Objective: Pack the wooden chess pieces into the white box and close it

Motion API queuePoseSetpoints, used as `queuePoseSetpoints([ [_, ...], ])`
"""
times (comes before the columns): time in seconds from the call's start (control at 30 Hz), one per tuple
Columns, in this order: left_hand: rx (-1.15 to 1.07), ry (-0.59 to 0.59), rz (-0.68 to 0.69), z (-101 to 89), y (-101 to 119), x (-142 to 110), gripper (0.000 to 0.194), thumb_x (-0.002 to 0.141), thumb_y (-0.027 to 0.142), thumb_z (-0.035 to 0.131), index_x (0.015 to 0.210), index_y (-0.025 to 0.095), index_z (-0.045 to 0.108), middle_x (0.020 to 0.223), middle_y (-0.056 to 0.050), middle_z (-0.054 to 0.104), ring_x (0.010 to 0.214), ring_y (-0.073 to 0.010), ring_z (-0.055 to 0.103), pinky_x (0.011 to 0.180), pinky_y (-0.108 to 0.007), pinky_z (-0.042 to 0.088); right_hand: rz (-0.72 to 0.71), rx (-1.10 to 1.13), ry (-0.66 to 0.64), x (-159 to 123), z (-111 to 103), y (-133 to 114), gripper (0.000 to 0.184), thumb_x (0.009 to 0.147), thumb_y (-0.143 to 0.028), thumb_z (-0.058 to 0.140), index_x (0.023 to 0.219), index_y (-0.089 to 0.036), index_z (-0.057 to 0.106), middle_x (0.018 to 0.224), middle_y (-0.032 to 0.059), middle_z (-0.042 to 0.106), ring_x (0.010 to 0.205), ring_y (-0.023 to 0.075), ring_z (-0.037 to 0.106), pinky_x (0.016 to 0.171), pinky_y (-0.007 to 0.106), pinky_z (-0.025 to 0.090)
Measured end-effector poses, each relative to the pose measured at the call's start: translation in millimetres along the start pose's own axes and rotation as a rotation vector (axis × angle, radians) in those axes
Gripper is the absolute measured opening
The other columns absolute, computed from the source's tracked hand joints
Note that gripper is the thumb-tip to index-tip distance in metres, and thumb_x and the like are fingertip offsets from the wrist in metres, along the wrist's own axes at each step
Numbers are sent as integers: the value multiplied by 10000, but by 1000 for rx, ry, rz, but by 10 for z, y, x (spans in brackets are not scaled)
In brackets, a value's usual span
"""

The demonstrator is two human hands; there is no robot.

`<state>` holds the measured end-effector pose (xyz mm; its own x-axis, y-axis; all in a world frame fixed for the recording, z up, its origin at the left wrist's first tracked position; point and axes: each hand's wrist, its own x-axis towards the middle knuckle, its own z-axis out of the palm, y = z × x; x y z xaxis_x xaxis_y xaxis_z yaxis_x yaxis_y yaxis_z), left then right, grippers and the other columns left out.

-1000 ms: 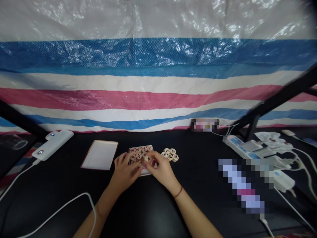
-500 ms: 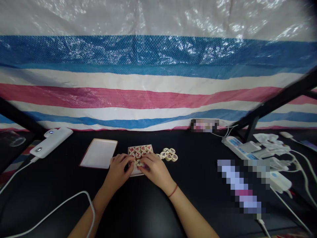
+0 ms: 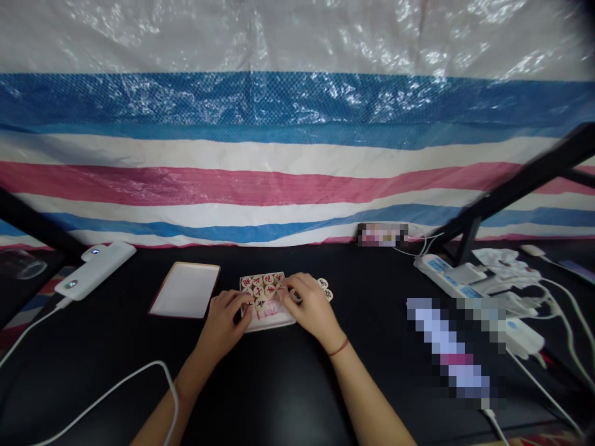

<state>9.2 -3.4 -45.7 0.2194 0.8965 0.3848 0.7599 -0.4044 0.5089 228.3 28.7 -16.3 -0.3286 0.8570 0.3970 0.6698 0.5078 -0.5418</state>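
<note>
A shallow white box (image 3: 277, 321) holds rows of round xiangqi pieces (image 3: 258, 291), red-marked behind and black-marked in front. Its front right part shows a bare bottom with pink print. My left hand (image 3: 227, 317) is at the box's left edge, thumb and fingers bent around the front left corner, by a black-marked piece. Over the right edge is my right hand (image 3: 310, 308), with thumb and fingers curved but apart. A loose piece (image 3: 297, 296) shows in the gap between them. More loose pieces (image 3: 324, 286) lie just beyond that hand, partly hidden by it.
The box lid (image 3: 186, 291) lies inside up at left. A white device (image 3: 95, 269) with a cable stands farther left. On the right are a power strip (image 3: 446, 279) with plugs and cables, and a blurred-out phone-like object (image 3: 449, 347). A striped sheet (image 3: 279, 186) hangs behind.
My right hand has moved right, from the front row of pieces to the box's right edge and the loose pieces. It has uncovered the printed bottom. My left hand has stayed nearly still.
</note>
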Motion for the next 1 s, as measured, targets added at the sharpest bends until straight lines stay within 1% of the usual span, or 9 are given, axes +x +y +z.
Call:
queuePoseSetpoints([
  [0.07, -9, 19, 12, 8, 0, 3, 156, 883, 242, 505, 962, 228, 639, 907, -31, 659, 854, -197, 594, 782, -355, 436, 43, -9, 56, -6, -153, 170, 190, 790, -105, 510, 915, -191, 624, 935, 72, 641, 898, 223, 561, 828, 351, 440],
  [0.17, -14, 46, 17, 16, 14, 43, 157, 883, 236, 508, 967, 229, 641, 908, -33, 662, 859, -198, 595, 783, -354, 443, 89, -52, 10, -44, -311, 428, 277, 710, -100, 517, 939, -203, 634, 1010, 68, 659, 950, 237, 565, 857, 367, 434],
  [0.27, -9, 71, 26, 7, 48, 150, 160, 878, 227, 514, 965, 232, 649, 901, -35, 662, 852, -202, 596, 777, -357, 449, 121, -87, -41, -88, -361, 583, 327, 680, -96, 501, 949, -220, 640, 1028, 48, 675, 978, 236, 568, 871, 364, 423],
  [0.37, -32, 117, 45, -8, 102, 298, 164, 874, 221, 519, 963, 227, 656, 888, -35, 664, 840, -200, 604, 782, -357, 463, 137, -116, -77, -107, -361, 611, 329, 673, -100, 501, 940, -229, 643, 1023, 38, 681, 986, 232, 564, 876, 358, 409],
  [0.47, -74, 196, 37, 6, 161, 406, 158, 882, 227, 513, 951, 216, 655, 896, -39, 671, 839, -193, 617, 792, -347, 479, 170, -161, -83, -107, -355, 573, 251, 671, -124, 546, 882, -224, 639, 1039, 42, 671, 1012, 236, 549, 870, 350, 394],
  [0.57, -93, 267, 17, 51, 188, 411, 157, 882, 221, 511, 945, 214, 654, 889, -38, 671, 833, -185, 626, 784, -337, 490, 204, -207, -79, -107, -336, 538, 102, 702, -167, 581, 771, -215, 637, 1060, 47, 661, 1050, 243, 529, 870, 354, 375],
  [0.63, -78, 274, 17, 70, 179, 369, 153, 880, 219, 513, 935, 216, 655, 882, -34, 671, 826, -182, 627, 779, -336, 492, 221, -223, -77, -109, -315, 534, 67, 722, -190, 591, 744, -215, 649, 1065, 54, 659, 1067, 247, 519, 875, 363, 365],
  [0.87, -70, 257, 19, 20, 124, 254, 144, 880, 218, 516, 919, 223, 654, 874, -29, 677, 825, -179, 620, 778, -334, 491, 190, -182, -49, -108, -246, 623, 133, 759, -167, 550, 820, -217, 657, 1000, 52, 676, 1008, 233, 557, 890, 380, 401],
  [1.0, -64, 240, 14, 36, 136, 251, 155, 881, 221, 511, 927, 231, 659, 874, -29, 676, 827, -182, 617, 787, -341, 478, 154, -193, 28, -74, -172, 680, 262, 861, -210, 478, 1069, -196, 638, 1125, 91, 660, 1069, 245, 561, 931, 406, 420],
])
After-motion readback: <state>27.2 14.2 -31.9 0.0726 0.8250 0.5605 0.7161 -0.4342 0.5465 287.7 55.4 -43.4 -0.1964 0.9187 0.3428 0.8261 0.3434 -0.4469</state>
